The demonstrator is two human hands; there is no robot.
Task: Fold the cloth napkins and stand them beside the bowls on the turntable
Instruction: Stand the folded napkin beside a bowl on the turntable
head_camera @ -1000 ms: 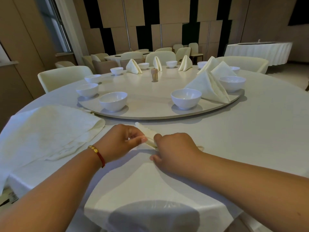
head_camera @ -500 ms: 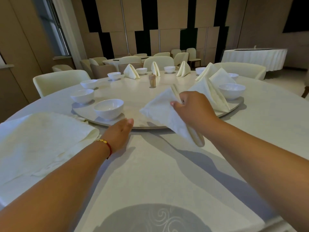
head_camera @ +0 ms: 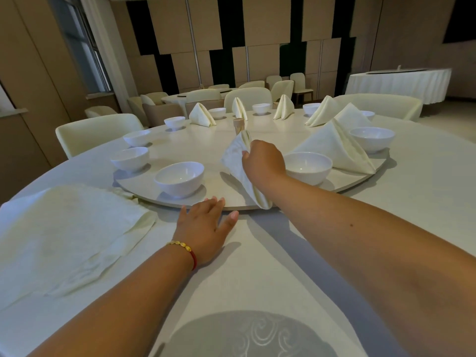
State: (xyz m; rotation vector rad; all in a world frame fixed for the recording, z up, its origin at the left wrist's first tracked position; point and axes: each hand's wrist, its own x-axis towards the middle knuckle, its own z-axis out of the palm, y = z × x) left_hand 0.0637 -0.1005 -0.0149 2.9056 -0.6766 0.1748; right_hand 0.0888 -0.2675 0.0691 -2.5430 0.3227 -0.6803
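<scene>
Right hand [head_camera: 262,162] gripped a folded napkin [head_camera: 238,166] near its top, fingers curled round the cloth — napkin sat over the turntable [head_camera: 201,150], between two white bowls: near-left bowl [head_camera: 179,178] and right bowl [head_camera: 307,168]. Its lower tip reached the turntable's near rim; could not tell whether it rested on the surface. Left hand [head_camera: 206,228] lay flat and spread on the tablecloth [head_camera: 257,266], fingertips touching the turntable edge, holding nothing. A stack of unfolded napkins [head_camera: 64,235] lay on the table to the left, one corner against the turntable rim. Standing napkin [head_camera: 337,148] was beside the far-right bowl [head_camera: 372,139] — more folded napkins and bowls ringed the far side. A small toothpick holder [head_camera: 238,124] stood mid-turntable.
</scene>
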